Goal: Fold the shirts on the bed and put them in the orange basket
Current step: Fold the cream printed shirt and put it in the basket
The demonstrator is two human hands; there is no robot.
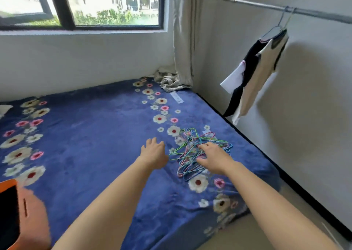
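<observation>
Hangers (191, 145) under my right grip (213, 158), left grip (154, 152) beside; both released. Next, I judge: fetch hanging shirt (261, 74).

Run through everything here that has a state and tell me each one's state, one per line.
left hand: open, above the blanket
right hand: open, over the hangers, gripping nothing
wire hangers: tangled in a pile on the blanket
orange basket: upright, contents unclear
hanging shirts: unfolded, on hangers on the rail
curtain: drawn aside
crumpled cloth: bunched in the blanket's far corner
</observation>
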